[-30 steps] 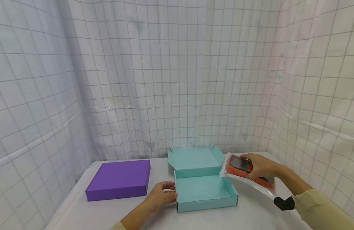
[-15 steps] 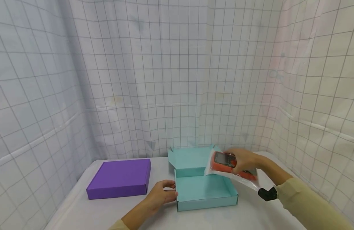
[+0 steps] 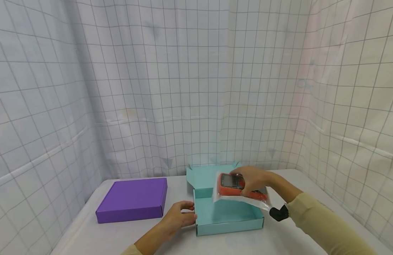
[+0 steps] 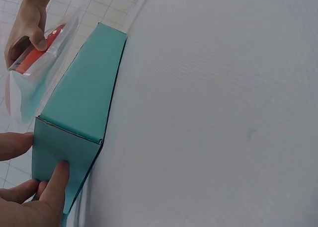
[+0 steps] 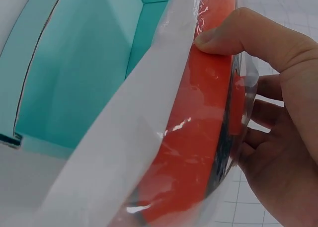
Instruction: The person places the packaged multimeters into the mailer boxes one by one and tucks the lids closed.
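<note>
A red multimeter [image 3: 226,191] with a grey screen sits in a clear plastic bag [image 3: 216,189]. My right hand [image 3: 253,179] grips it across its body, the thumb [image 5: 218,40] pressing on the red side in the right wrist view. The bagged meter hangs tilted above an open teal cardboard box [image 3: 229,226]. My left hand [image 3: 178,218] rests at the box's left wall with its fingers relaxed. Seen from the left wrist, its fingertips touch that wall [image 4: 52,142]. The far part of the box floor is hidden behind the bag.
On the left of the white table [image 3: 88,233] lies a closed purple box [image 3: 130,198]. The teal lid [image 3: 201,176] leans open at the back. Gridded white curtains [image 3: 164,106] surround the table on the back and sides. A black piece [image 3: 279,213] sits at my right cuff.
My right hand has carried the bagged multimeter leftward, from beside the teal box's right edge to over the box. The left hand has stayed at the box's left wall.
</note>
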Available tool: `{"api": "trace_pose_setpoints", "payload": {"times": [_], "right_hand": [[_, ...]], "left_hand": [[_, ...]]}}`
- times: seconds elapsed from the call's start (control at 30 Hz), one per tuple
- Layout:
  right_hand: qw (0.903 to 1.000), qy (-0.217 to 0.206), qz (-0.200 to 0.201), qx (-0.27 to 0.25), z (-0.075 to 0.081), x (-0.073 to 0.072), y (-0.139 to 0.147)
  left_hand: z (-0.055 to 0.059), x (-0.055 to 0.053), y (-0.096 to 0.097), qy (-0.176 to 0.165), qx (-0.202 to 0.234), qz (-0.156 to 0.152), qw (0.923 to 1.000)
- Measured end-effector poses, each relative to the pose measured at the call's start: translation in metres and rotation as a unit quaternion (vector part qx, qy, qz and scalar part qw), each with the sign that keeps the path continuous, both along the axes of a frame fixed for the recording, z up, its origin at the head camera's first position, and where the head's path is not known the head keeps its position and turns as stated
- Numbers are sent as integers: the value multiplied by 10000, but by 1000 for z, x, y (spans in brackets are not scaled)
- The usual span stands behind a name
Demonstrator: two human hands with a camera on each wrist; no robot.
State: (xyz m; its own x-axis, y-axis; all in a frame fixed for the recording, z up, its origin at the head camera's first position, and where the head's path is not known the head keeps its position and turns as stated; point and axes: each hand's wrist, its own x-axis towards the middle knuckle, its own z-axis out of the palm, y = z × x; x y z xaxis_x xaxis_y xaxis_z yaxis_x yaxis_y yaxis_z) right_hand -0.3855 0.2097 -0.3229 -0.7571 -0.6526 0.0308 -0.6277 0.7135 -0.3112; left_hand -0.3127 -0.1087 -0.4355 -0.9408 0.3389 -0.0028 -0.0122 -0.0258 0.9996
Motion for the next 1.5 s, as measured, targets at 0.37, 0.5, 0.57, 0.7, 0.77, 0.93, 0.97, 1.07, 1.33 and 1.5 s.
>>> {"api": "trace_pose_setpoints", "payload": {"times": [0.37,0.5,0.57,0.7,0.77,0.93,0.97,1.07,1.33,1.5], "right_hand": [[9982,-265,527,-74,-11,-6,-22],[9966,-314,760,-88,-17,-9,-29],[9958,-324,847,-81,-20,-10,-32],[9941,-394,1006,-40,-26,-12,-37],[9936,-444,1043,-17,-29,-13,-40],[9929,-489,1081,39,-36,-15,-48],[9931,-494,1062,65,-38,-15,-49],[9932,-615,989,77,-41,-15,-51],[9925,-597,1065,16,-46,-19,-48],[9921,-714,1029,21,-53,-21,-46]], "left_hand": [[2,0,0,-55,45,-12,10000],[3,0,-1,-106,-3,35,9999],[2,0,-1,-118,-13,36,9999],[2,0,-2,-71,-8,-5,10000],[1,-1,-2,-39,-25,-26,10000],[-1,0,-3,-17,-69,-14,10000],[-1,-1,-3,-8,-69,-12,10000],[-1,0,-3,-15,-78,-12,10000],[1,-1,-2,90,-68,-33,9999],[1,-2,-1,67,-86,-42,9999]]}}
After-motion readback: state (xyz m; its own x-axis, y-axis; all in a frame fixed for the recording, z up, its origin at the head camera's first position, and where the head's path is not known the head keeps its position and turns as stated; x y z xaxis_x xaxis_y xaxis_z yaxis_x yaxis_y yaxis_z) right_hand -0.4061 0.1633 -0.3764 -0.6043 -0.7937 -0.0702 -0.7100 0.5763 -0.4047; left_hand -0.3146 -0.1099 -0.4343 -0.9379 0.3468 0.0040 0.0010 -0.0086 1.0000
